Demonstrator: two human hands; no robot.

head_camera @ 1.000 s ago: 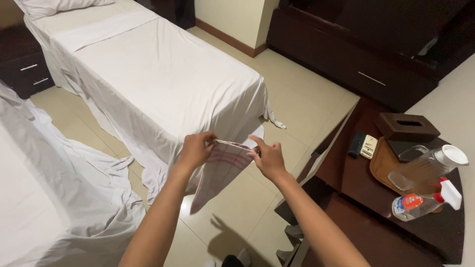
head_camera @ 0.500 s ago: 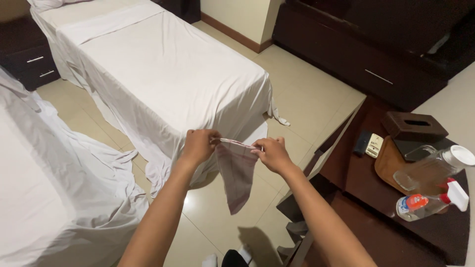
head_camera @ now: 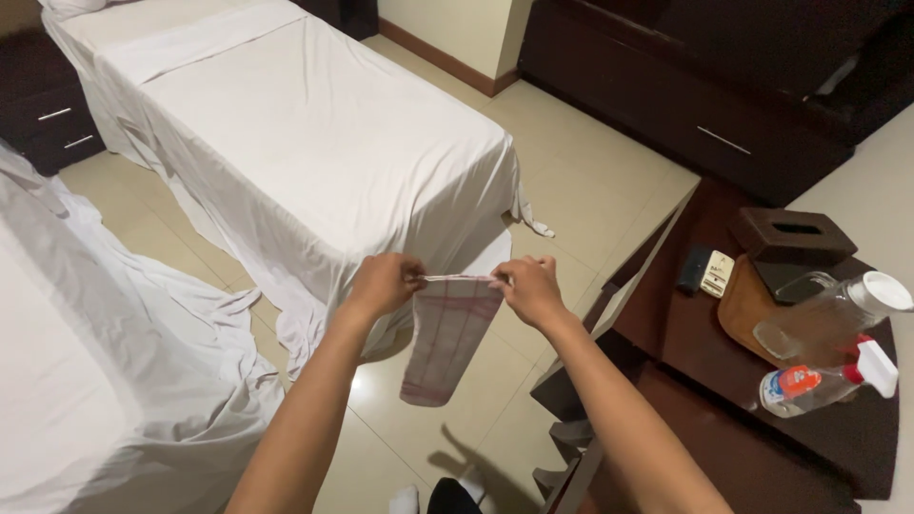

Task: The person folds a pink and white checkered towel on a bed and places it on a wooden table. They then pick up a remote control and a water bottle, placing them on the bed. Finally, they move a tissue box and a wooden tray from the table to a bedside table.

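Both my hands hold a small checked cloth [head_camera: 446,335], white with reddish lines, by its top edge. My left hand [head_camera: 385,283] pinches the left corner and my right hand [head_camera: 529,286] pinches the right corner. The cloth hangs straight down between them, folded narrow, above the tiled floor. Behind it stands a bed covered with a white sheet [head_camera: 314,143].
A second white sheet [head_camera: 105,362] spills from the left onto the floor. At the right a dark wooden corner table [head_camera: 724,400] carries a spray bottle [head_camera: 819,381], a clear jug [head_camera: 828,314], a brown tissue box [head_camera: 790,236] and a remote [head_camera: 705,271]. Dark cabinets line the far wall.
My hands have drawn the cloth's top edge taut and level; it now hangs straight down in a narrow strip instead of slanting loosely.
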